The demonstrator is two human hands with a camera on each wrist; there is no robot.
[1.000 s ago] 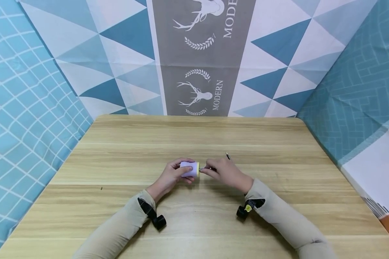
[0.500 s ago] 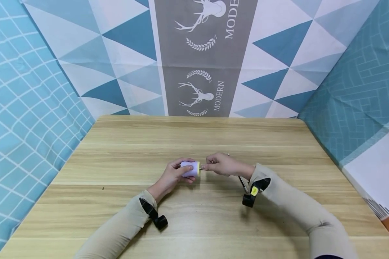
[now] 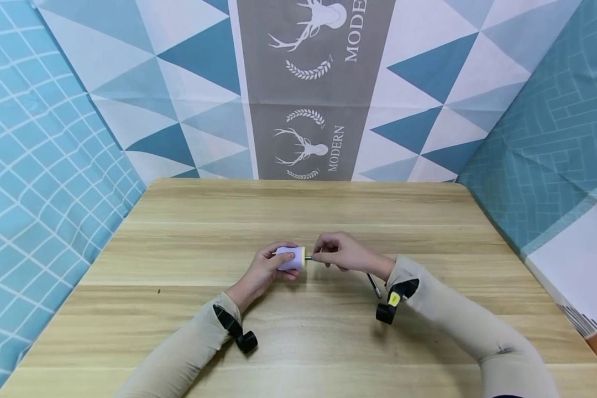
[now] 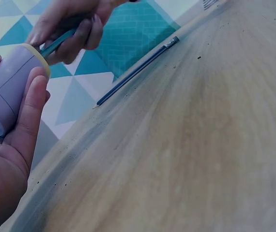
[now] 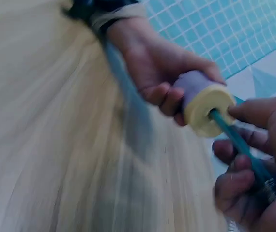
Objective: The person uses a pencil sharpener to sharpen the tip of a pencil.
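My left hand (image 3: 265, 269) grips a pale purple, barrel-shaped pencil sharpener (image 3: 287, 258) with a yellow end cap. In the right wrist view, a green pencil (image 5: 242, 145) enters the round hole in the sharpener's cap (image 5: 198, 116); its inserted tip is hidden. My right hand (image 3: 347, 252) holds this pencil between thumb and curled fingers, just right of the cap. A second, dark pencil (image 4: 135, 71) lies on the table, apart from both hands, with an eraser at one end. In the head view, my right hand and wrist partly cover this pencil (image 3: 374, 285).
The wood-grain table (image 3: 298, 337) stretches out on all sides of the hands. A small dark speck (image 3: 159, 291) lies left of my left forearm. Patterned cloth (image 3: 308, 99) hangs behind the table and along both sides.
My right hand has turned at the wrist, and its forearm has swung outward to the right. More of the green pencil shows between fingers and cap. My left hand stays nearly still.
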